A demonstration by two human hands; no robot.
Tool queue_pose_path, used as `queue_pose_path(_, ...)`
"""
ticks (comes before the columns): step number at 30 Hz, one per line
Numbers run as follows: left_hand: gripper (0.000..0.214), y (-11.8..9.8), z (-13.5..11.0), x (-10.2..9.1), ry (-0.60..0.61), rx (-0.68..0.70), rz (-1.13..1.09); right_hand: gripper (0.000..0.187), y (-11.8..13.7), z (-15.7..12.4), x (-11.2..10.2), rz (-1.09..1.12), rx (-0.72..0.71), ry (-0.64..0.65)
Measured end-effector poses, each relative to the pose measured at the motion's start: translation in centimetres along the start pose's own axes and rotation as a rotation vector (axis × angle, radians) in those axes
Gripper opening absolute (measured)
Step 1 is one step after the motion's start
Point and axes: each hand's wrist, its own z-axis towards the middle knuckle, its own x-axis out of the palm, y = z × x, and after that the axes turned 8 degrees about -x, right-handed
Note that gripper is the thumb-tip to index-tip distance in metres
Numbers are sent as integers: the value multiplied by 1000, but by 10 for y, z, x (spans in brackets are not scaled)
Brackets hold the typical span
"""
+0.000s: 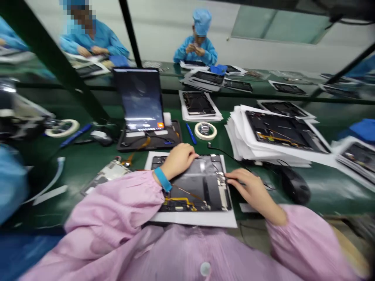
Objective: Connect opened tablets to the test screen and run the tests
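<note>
An opened tablet lies on white paper in front of me, its dark inside, yellow flex cable and metal parts showing. My left hand, with a blue wristband, is closed over the tablet's far edge, its fingertips partly hidden. At the right edge, the thumb and fingers of my right hand are pinched together beside the metal connector area. Whatever is between those fingertips is too small to make out. A thin black cable runs behind the right hand.
A lit screen stands upright behind the tablet. Beside it are a blue pen and a tape roll. Stacked papers carrying another opened tablet stand right, near a black mouse. Co-workers in blue sit across.
</note>
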Motion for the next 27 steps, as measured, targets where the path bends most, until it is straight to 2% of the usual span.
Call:
queue_pose_path(4,24,5,3,0,121,-64,-101,23,4,-12,11,-236,-74,27)
queue_pose_path(7,26,11,4,2,194,-110,-123,24,6,-16,17,-300,-84,81)
queue_pose_path(9,28,13,4,3,210,-118,-135,24,4,-15,15,-248,-66,127)
queue_pose_path(13,28,15,2,5,241,-104,-156,20,-2,-7,2,-4,-13,211)
queue_pose_path(16,29,17,0,6,229,-97,-156,27,-1,-6,-7,115,86,121)
queue_pose_path(19,31,18,0,6,250,-104,-132,19,3,-11,-7,69,172,-41)
queue_pose_path(22,31,17,0,4,277,-118,-112,21,8,-15,-6,-12,128,-8)
queue_pose_path(27,31,13,-1,1,282,-127,-98,26,6,-15,-9,-74,-48,62)
